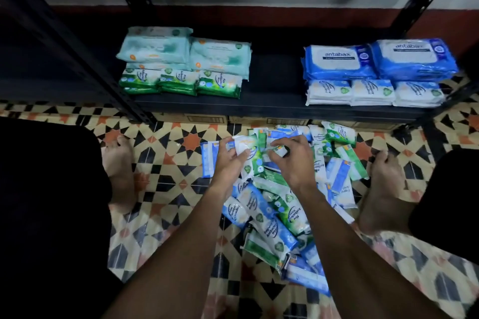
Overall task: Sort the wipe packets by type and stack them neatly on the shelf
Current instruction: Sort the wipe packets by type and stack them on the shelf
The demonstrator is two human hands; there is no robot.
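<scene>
Holding white pkt (241, 147) in L hand (227, 156) grip; R hand (294, 162) grip pinches small pkt (280, 150) above pile (269, 215).

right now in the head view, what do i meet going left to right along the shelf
green packet stacks → bare stretch of shelf → blue and white packet stacks
</scene>
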